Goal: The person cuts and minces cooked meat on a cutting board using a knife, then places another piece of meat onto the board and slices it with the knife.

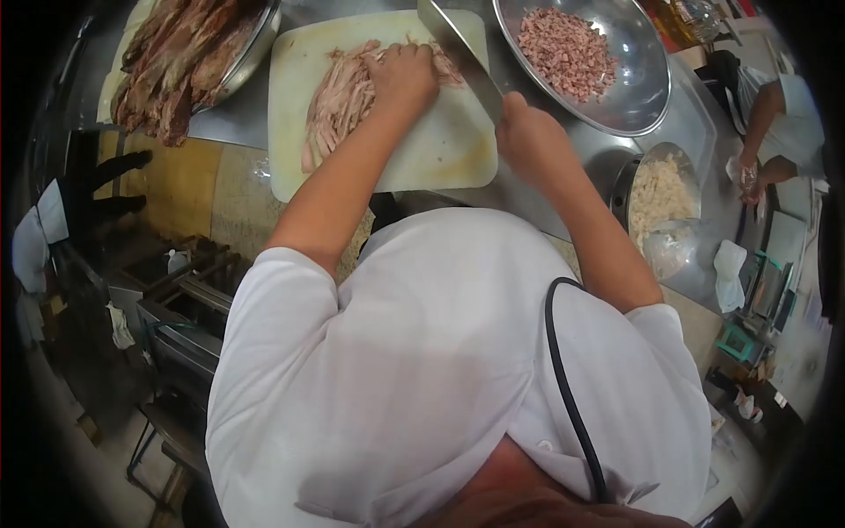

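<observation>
Strips of cooked meat point(339, 106) lie lengthwise in a pile on a pale, stained cutting board point(387, 167). My left hand point(405, 77) presses down on the pile's right end, its fingers curled over the strips and partly hidden. In my right hand point(531, 141) is the handle of a large knife point(462, 55), fingers wrapped round it. The blade slants up and left over the board's right side, beside a few meat pieces at my left fingertips. Whether the edge touches the meat, I cannot tell.
Right of the board stands a steel bowl point(647, 97) with diced meat point(568, 55). A round pan point(620, 189) of pale chopped food is nearer. Large browned meat pieces point(180, 66) fill a container at the left. A co-worker's hands point(753, 180) are at the far right.
</observation>
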The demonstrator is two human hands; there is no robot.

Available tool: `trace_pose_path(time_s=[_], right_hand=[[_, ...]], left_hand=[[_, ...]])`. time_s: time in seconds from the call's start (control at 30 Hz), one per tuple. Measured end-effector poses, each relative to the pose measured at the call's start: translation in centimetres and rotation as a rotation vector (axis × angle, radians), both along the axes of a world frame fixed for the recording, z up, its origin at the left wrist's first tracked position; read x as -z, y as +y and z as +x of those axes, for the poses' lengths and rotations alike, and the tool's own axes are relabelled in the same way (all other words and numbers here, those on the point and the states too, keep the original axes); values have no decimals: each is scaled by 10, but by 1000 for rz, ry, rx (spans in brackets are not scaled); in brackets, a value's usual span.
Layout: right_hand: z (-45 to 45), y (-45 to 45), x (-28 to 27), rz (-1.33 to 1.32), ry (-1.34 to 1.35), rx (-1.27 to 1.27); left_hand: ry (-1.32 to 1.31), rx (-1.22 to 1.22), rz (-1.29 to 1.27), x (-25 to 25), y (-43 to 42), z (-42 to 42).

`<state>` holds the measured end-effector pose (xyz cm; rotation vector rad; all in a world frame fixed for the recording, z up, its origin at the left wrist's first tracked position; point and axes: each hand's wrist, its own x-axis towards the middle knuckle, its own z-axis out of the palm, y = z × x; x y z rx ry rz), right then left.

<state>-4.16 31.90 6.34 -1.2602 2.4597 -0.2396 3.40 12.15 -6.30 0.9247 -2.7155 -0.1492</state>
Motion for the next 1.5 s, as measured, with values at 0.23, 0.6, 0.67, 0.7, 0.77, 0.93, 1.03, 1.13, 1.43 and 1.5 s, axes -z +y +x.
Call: trace_pose_path(time_s=[0.23,0.6,0.67,0.7,0.77,0.93,1.03,1.13,1.43,1.5], right_hand=[[2,-6,-5,111,-61,-60],[-19,-50,33,-53,-62,-61],[-7,-27,10,-9,-40,-55],[-1,-17,-3,60,-55,-50],[1,-12,-8,129,-72,-44],[-4,-51,30,32,-80,-75],[-12,-76,40,-77,-45,-105],[-19,-69,38,-63,-81,-20],[5,-26,10,90,-70,-60],[5,-50,26,46,-85,-61]], left_hand=[[-20,7,31,-2,1,1],[122,48,35,5,-6,7],[92,43,36,-2,-3,7],[58,38,40,-6,-1,8],[44,46,62,-12,1,9],[104,42,18,1,-2,9],[146,59,-34,13,-7,6],[253,-11,-6,14,-9,6],[155,52,-3,6,-6,9],[169,68,52,1,-5,11]])
